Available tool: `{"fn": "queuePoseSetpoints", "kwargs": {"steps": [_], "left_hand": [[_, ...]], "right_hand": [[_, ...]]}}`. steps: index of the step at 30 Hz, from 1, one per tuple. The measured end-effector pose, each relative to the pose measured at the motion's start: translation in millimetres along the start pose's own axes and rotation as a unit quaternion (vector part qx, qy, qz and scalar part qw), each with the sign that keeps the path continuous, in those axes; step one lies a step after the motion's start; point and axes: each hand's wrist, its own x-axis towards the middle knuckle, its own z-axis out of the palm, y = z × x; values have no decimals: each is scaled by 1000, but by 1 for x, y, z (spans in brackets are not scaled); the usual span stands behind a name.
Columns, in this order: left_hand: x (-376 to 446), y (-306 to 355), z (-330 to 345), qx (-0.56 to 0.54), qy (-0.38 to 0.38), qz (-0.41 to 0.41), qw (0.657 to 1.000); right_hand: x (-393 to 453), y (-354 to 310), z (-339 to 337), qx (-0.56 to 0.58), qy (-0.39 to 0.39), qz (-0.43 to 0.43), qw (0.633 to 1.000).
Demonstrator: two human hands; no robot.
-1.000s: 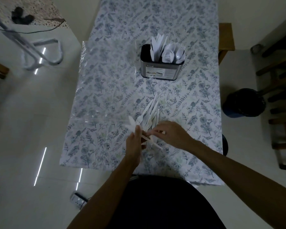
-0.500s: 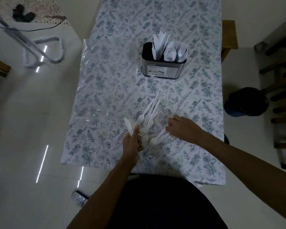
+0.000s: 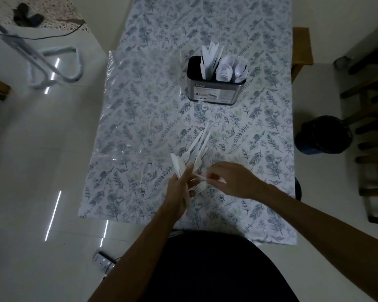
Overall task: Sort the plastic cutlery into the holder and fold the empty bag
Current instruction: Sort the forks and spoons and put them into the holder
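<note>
A dark metal cutlery holder (image 3: pixel 214 94) stands on the floral tablecloth, with white knives and spoons sticking up out of it. A loose pile of white plastic forks (image 3: pixel 198 147) lies nearer to me on the cloth. My left hand (image 3: pixel 181 188) grips a small bunch of white knives (image 3: pixel 176 165), held upright. My right hand (image 3: pixel 231 178) pinches one piece of white cutlery (image 3: pixel 200 175) beside the left hand, over the pile's near end. The clear empty plastic bag (image 3: pixel 140 101) lies flat on the table's left half.
The table (image 3: pixel 271 149) runs away from me, its near edge by my body. A dark round bin (image 3: pixel 324 135) sits on the floor to the right, next to wooden chairs (image 3: pixel 373 101). A white metal frame (image 3: pixel 50 66) and a power strip (image 3: pixel 103 260) are on the floor at left.
My right hand drew back to the right of the pile, then came in again toward the left hand with one piece pinched. The left hand kept its bunch of knives.
</note>
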Motion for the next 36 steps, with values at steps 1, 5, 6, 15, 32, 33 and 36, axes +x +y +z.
{"fn": "queuePoseSetpoints", "kwargs": {"steps": [1, 5, 6, 15, 32, 33, 36], "left_hand": [[1, 1, -3, -15, -5, -8, 1000], [9, 8, -22, -98, 70, -1, 993], [9, 10, -26, -105, 101, -1, 989], [4, 17, -43, -92, 155, 12, 984], [3, 10, -32, -73, 152, -23, 985], [3, 9, -32, -72, 151, -22, 986], [3, 9, -30, -60, 146, -19, 987]], "right_hand": [[8, -12, 2, 10, -1, -11, 1000], [47, -17, 7, -53, 74, -12, 996], [58, -6, 8, -78, 103, 19, 991], [103, 50, -3, -232, 15, 16, 972], [78, 65, -2, -287, 48, -21, 957], [79, 66, -1, -295, 41, -31, 954], [79, 69, -6, -315, 21, -57, 947]]}}
